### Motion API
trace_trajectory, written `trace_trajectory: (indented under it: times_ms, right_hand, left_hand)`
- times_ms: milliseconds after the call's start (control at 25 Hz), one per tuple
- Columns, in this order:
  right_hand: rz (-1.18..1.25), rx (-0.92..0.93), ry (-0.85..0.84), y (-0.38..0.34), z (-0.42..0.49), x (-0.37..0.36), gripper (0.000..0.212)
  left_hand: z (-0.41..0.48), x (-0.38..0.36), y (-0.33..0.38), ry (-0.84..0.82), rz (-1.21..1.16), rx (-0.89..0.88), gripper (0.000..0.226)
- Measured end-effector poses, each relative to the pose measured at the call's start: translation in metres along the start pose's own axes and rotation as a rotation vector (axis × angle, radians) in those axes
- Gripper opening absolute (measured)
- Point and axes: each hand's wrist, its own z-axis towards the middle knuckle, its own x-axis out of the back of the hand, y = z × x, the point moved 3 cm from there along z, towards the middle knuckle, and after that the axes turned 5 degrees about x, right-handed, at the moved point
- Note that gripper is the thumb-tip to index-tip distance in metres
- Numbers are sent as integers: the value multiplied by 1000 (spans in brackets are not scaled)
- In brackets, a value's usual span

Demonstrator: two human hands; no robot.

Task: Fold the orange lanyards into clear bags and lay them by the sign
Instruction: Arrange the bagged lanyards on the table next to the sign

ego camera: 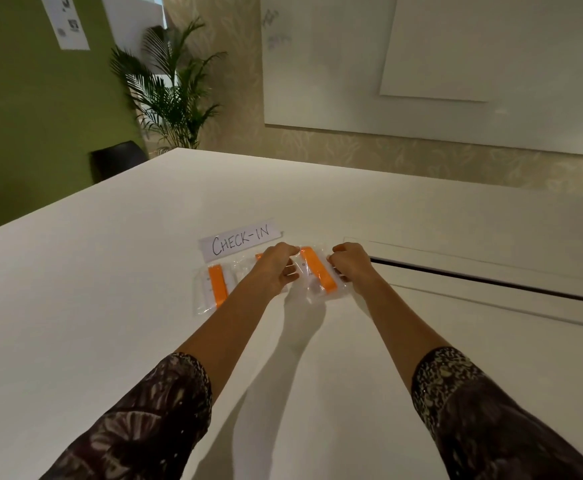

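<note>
Head view, read left to right across the white worktop [110, 306]: a handwritten CHECK-IN sign [240, 241] lies flat, and the packed items form a row just in front of it. The first bag [202, 296], clear and lying flat, holds a folded orange lanyard [218, 287] and lies free of both hands; this unit appears complete. The second bag [245, 269] lies just beside it, largely hidden under the left hand [276, 270], with only a sliver of orange showing at its far end. The third bag [313, 295], with its own folded lanyard [318, 271] inside, sits between the two hands at the right end of the sign. The left hand pinches its left edge and the right hand [350, 263] pinches its right edge, fingers curled, so both hands are clamped on this one bag. Whether it already lies fully flat cannot be told; the shadow at its near edge suggests a slight lift. Judged from this layout, three lanyards are bagged and the third is being set in line. No loose lanyards or spare bags are in view, so the task seems nearly finished.
</note>
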Motion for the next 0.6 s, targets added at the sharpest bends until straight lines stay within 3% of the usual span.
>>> trace_trajectory:
  times_ms: [480,600]
  right_hand:
    - [-51,16,-28,-10,29,-32,43]
    - [-54,9,-24,-8,33,-33,44]
  left_hand:
    - [32,-3,25,41,41,-37,16]
    - [38,-1,25,54,21,-33,33]
